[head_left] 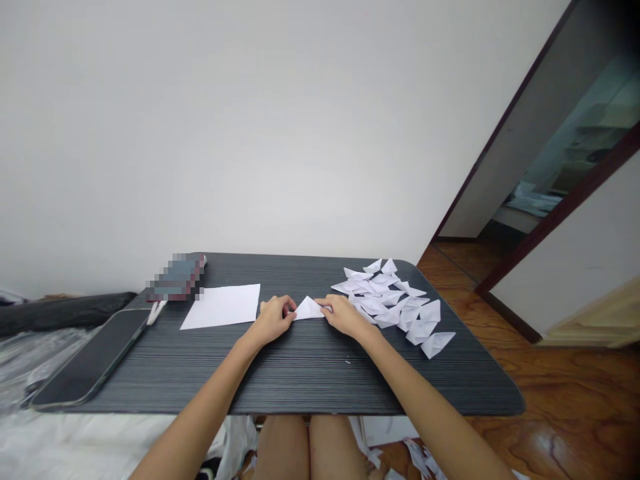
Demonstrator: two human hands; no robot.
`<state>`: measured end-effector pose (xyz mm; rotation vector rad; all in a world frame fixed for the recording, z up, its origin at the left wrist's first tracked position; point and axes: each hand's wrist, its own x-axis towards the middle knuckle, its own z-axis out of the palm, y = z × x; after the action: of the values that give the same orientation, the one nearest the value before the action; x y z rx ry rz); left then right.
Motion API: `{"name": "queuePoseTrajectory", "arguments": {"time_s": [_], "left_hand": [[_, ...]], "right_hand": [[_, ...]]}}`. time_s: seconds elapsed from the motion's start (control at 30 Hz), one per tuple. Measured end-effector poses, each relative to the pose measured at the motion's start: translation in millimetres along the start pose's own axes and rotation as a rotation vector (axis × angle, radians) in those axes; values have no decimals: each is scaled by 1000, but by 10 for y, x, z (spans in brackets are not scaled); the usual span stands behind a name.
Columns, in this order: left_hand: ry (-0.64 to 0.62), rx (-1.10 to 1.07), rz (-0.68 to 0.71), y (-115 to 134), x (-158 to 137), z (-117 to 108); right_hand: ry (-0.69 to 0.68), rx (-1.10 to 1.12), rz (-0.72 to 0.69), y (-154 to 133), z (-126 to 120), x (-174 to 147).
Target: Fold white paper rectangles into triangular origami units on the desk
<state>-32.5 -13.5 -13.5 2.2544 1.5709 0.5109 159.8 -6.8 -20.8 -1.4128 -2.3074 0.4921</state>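
Observation:
A small white paper folded to a triangular peak lies near the middle of the dark table. My left hand pinches its left corner, fingers curled and the thumb close to the table. On the opposite side, my right hand grips the right corner between thumb and fingers. Left of my left hand rests a flat white sheet of paper. Just beyond my right hand spreads a pile of folded paper boats, several of them overlapping.
The dark wood-grain table stands against a white wall. A blurred-out stack sits at its back left, beside a white cable and a dark tablet-like slab. Paper scraps lie on the floor below the front edge.

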Motion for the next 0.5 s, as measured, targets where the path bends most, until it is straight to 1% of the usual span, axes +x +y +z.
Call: {"name": "queuePoseTrajectory", "arguments": {"time_s": [0.07,0.13,0.2,0.23,0.3,0.37,0.43,0.5], "left_hand": [[4,43,-2,12,-12,8],[42,97,31,29,-31,31],[92,162,118,56,-53,70],[109,197,176,75,-64,96],[103,269,297,118,-86,153],[69,334,387,165,-111,209],[54,400,418,213,-141,250],[65,468,412,263,-174,270]], "right_hand": [[38,-58,35,7,16,-12],[120,-143,52,-16,35,-43],[190,-228,19,-77,61,-88],[201,-264,-15,-119,81,-114],[157,-315,-92,-208,137,-168],[125,-313,-117,-279,211,-226],[119,-299,-97,-314,285,-287],[115,-302,-81,-317,340,-342]]}}
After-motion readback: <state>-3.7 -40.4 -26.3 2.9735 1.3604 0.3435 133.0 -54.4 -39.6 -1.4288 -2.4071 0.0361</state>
